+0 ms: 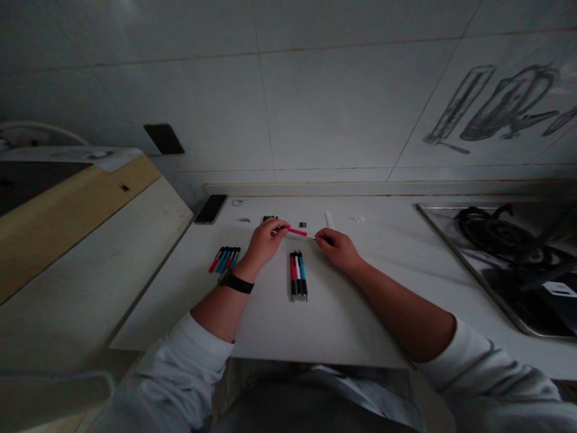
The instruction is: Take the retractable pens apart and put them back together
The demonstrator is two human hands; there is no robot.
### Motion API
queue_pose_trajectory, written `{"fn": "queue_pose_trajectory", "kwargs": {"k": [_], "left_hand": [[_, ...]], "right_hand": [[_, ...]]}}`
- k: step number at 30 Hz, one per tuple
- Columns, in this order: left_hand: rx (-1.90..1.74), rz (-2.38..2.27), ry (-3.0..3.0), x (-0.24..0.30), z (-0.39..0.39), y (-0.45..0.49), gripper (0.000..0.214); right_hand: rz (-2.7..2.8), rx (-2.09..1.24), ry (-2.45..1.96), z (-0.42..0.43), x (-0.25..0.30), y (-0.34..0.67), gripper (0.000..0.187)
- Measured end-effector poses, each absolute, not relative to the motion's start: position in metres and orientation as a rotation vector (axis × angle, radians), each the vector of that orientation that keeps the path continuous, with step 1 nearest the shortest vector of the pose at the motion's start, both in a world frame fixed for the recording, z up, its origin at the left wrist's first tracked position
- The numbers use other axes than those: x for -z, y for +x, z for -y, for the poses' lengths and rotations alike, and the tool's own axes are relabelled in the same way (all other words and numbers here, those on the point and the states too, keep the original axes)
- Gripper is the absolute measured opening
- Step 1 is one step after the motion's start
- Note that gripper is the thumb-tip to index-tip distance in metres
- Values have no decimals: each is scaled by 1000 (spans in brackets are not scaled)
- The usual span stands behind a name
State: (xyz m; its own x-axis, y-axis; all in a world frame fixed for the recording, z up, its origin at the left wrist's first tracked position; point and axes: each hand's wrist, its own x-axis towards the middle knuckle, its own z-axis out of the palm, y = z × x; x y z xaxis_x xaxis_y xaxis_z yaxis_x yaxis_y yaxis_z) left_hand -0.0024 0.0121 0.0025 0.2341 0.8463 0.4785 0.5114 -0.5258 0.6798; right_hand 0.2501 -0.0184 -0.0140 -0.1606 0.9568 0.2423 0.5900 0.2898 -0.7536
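Note:
My left hand (pixel 262 245) is closed on the back part of a red pen barrel (pixel 297 231), which points to the right. A thin white pen refill (pixel 311 236) is pinched in my right hand (pixel 339 248), its left end at the mouth of the barrel. How far it reaches inside is hidden. Below my hands lies a row of several pens (pixel 298 276) in red, white and blue. Several red and blue pen barrels (pixel 224 259) rest left of my left wrist. Behind my hands are white refills (pixel 329 220), small dark parts (pixel 303 225) and black pieces (pixel 270 217).
Tiny springs (pixel 244 220) lie at the back left, small white parts (pixel 359 219) at the back right. A phone (pixel 211 209) and a thin ring (pixel 237 203) are near the wall. A gas stove (pixel 464 264) borders the right side; a large white box-like unit (pixel 112 258) stands left.

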Motion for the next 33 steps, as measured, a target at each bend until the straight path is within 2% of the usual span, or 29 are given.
{"fn": "queue_pose_trajectory", "kwargs": {"k": [7,17,24,33], "left_hand": [[-1080,-1362,2144,10,-23,-14,13],[-917,-1380,2436,-6,-13,-18,17],[-899,-1549,2257,-32,-9,-43,14],[-554,-1405,2180,-34,-17,-93,23]], "right_hand": [[2037,-366,-1571,21,6,254,15],[2186,-239,-1689,30,0,252,20],[2204,-129,-1676,31,-11,257,20],[2142,-108,-1699,30,-5,259,21]]}}
